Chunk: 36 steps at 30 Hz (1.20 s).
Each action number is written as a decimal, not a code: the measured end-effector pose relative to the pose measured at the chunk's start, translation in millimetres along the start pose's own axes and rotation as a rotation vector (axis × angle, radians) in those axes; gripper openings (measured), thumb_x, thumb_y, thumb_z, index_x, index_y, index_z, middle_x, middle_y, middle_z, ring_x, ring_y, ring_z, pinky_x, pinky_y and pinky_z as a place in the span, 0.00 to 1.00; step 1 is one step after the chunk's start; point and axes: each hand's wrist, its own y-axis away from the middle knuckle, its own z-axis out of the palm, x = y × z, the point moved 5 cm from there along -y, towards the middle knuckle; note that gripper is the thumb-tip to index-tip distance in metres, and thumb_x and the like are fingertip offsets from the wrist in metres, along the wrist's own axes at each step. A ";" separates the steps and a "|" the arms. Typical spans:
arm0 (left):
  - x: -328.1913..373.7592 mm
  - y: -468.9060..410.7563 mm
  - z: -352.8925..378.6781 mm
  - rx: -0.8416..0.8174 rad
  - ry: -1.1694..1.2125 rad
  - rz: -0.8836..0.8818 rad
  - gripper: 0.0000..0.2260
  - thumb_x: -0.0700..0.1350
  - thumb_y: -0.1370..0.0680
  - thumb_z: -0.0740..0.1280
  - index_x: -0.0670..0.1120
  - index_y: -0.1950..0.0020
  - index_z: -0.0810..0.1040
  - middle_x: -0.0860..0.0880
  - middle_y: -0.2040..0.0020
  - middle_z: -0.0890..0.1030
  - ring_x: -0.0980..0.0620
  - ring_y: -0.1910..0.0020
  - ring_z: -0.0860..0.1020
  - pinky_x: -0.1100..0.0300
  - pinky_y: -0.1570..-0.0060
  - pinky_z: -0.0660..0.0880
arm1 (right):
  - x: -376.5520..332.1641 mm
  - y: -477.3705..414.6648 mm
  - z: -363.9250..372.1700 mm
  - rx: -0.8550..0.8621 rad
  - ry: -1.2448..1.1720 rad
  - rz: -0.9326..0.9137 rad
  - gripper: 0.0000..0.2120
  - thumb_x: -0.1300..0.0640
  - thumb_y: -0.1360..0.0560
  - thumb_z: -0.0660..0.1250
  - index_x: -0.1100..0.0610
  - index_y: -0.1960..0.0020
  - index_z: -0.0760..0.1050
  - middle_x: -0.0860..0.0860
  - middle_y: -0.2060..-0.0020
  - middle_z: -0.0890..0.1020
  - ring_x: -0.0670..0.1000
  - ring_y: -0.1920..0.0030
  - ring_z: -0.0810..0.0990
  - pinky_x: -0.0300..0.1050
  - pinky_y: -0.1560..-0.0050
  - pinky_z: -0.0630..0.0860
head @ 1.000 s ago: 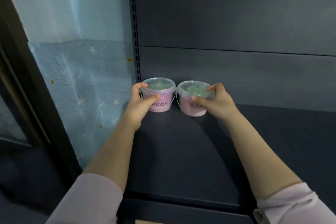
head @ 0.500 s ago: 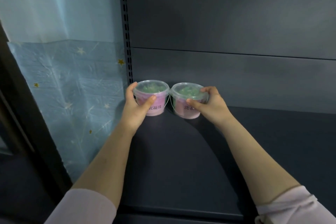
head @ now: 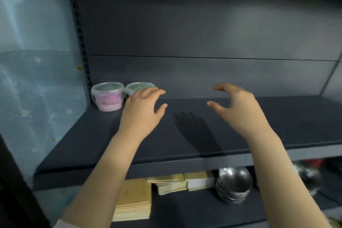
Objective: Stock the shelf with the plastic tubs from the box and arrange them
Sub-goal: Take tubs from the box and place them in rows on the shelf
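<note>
Plastic tubs are seen in the back left corner of the dark shelf [head: 92, 139]: a pink-labelled tub [head: 108, 96] and, just beside it, a second tub [head: 137, 86] half hidden by the left hand [head: 142, 111]. Both hands are spread and nothing is held; the right hand [head: 235, 105] is well apart. If the left hand is swung carelessly, the second tub, probably light, could be knocked over or pushed out of line.
</note>
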 end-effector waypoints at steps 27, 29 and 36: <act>564.2 262.6 298.6 -0.608 0.469 0.298 0.15 0.49 0.23 0.67 0.49 0.37 0.77 0.54 0.40 0.79 0.51 0.39 0.75 0.53 0.41 0.73 | 463.9 511.1 -262.8 0.094 0.285 0.909 0.19 0.51 0.26 0.70 0.54 0.37 0.76 0.51 0.41 0.80 0.56 0.41 0.75 0.51 0.41 0.74; 584.9 267.6 335.1 -0.656 0.496 0.282 0.15 0.48 0.24 0.67 0.48 0.38 0.77 0.53 0.40 0.79 0.50 0.40 0.75 0.52 0.43 0.74 | 498.2 520.8 -264.2 0.069 0.279 0.953 0.19 0.53 0.26 0.70 0.53 0.36 0.75 0.50 0.42 0.79 0.55 0.41 0.75 0.51 0.42 0.74; 647.6 284.7 443.8 -0.834 0.557 0.215 0.15 0.49 0.24 0.68 0.48 0.39 0.78 0.52 0.41 0.80 0.48 0.42 0.76 0.54 0.46 0.73 | 611.6 542.5 -266.8 -0.001 0.212 1.093 0.20 0.57 0.26 0.71 0.54 0.36 0.74 0.52 0.43 0.80 0.58 0.43 0.76 0.49 0.44 0.72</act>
